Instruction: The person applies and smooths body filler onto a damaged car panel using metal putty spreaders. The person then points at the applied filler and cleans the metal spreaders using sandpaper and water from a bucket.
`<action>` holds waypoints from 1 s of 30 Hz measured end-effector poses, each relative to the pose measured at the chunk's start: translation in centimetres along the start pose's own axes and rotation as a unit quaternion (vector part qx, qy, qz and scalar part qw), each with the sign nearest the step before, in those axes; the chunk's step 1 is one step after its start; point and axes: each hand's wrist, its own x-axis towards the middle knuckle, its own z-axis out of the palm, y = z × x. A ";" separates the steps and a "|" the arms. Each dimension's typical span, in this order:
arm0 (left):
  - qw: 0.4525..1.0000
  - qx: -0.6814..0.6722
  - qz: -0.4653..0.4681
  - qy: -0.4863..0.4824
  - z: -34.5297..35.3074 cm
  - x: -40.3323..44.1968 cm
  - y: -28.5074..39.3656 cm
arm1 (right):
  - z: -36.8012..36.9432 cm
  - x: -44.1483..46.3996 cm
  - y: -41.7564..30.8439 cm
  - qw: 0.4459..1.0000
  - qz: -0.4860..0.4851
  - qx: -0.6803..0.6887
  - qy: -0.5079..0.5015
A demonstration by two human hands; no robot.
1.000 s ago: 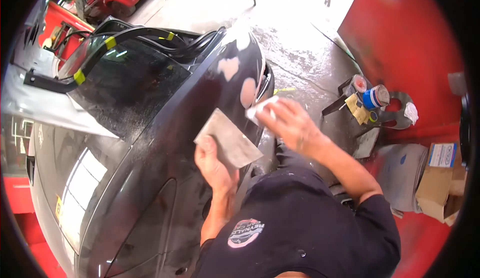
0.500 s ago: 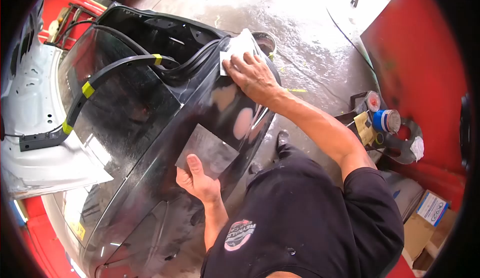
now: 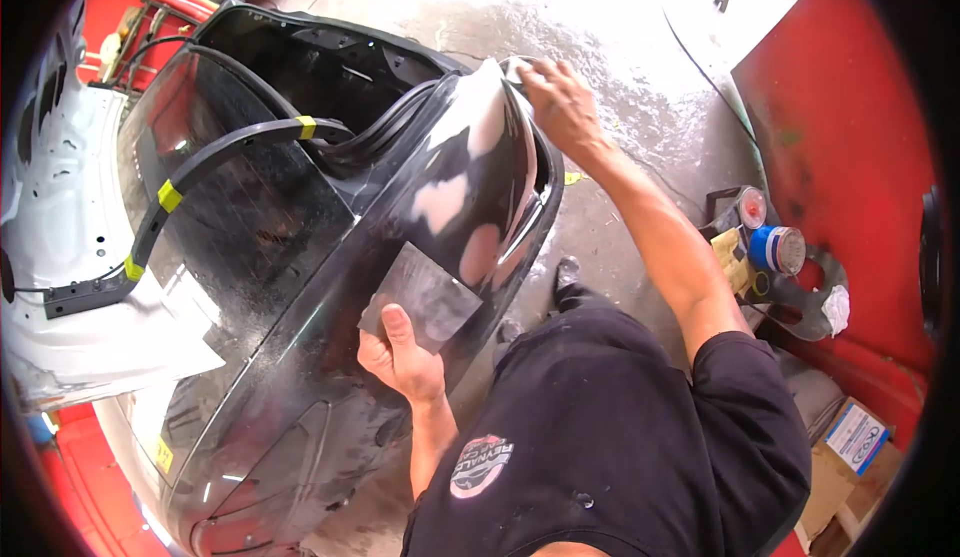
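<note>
My left hand (image 3: pixel 405 357) grips a smudged grey rectangular sheet (image 3: pixel 432 292), thumb on top and fingers underneath. It is held over the black car's rear side panel (image 3: pixel 330 347). My right hand (image 3: pixel 562 107) is stretched out past the panel's far corner, its fingers bent together around something pale that I cannot make out. Several whitish and pinkish patches mark the panel: a long white patch (image 3: pixel 478 107) at the far corner, an irregular patch (image 3: pixel 440 202) below it, and a rounder pinkish patch (image 3: pixel 480 253) nearer me.
A curved black trim strip (image 3: pixel 225 147) with yellow tape arches over the rear window. At left lies a white body panel (image 3: pixel 60 197). A respirator mask (image 3: pixel 775 247) sits beside the red panel (image 3: pixel 840 137). A cardboard box (image 3: pixel 850 457) stands at lower right.
My right hand has lifted off the white corner patch, moved right and away beyond the panel edge, uncovering the patch. My left hand still holds the grey sheet in nearly the same place.
</note>
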 end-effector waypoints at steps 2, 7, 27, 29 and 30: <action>1.000 -0.012 -0.010 -0.012 0.1 -0.2 0.0 | -1.7 -2.6 2.0 0.998 0.066 0.013 0.009; 0.981 -0.110 -0.148 -0.053 1.1 -1.2 -0.5 | -3.8 -10.0 4.4 0.977 0.198 0.076 -0.034; 0.874 -0.277 -0.359 -0.174 7.7 0.9 -3.9 | -13.2 -9.3 3.3 0.891 0.192 0.293 -0.290; 0.903 -0.238 -0.289 -0.210 6.5 2.0 -3.8 | -13.7 -10.7 3.4 0.917 0.176 0.258 -0.247; 0.919 -0.211 -0.265 -0.202 6.2 2.2 -3.0 | -13.8 -11.1 2.9 0.928 0.164 0.244 -0.229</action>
